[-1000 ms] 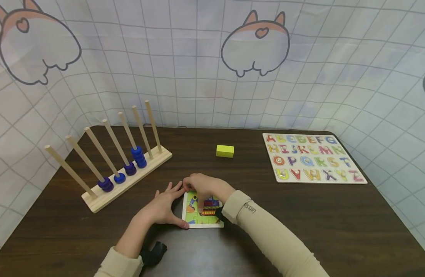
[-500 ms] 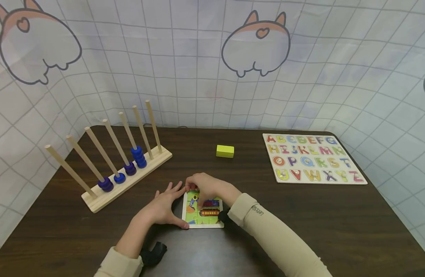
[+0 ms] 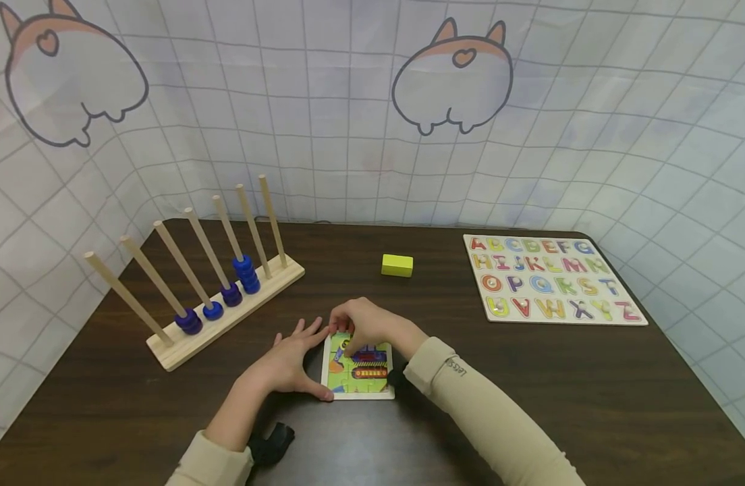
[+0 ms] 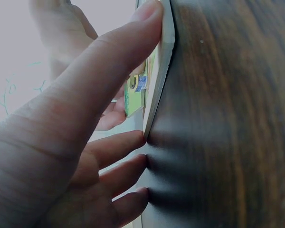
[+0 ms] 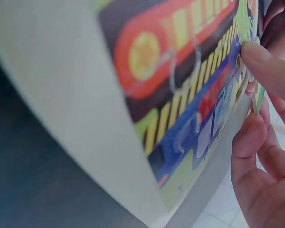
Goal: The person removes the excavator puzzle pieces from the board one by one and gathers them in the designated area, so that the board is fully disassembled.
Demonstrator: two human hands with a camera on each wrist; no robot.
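Dark wood counter (image 3: 530, 378), front centre: small white-framed, brightly coloured jigsaw puzzle board (image 3: 358, 370) lies flat. Left hand (image 3: 290, 364), fingers straight, braces its left edge. Right hand (image 3: 363, 324) curls over the far end, fingertips (image 5: 256, 59) pinching a piece there.

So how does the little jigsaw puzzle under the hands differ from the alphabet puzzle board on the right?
The jigsaw puzzle is smaller and sits near the table's front, braced by the left hand with the right hand on its far edge; the alphabet puzzle board is larger, farther right, and untouched. The jigsaw puzzle shows one picture cut into interlocking pieces; the alphabet puzzle board holds separate colored letters in rows. Both lie flat on the dark table and have pale frames.
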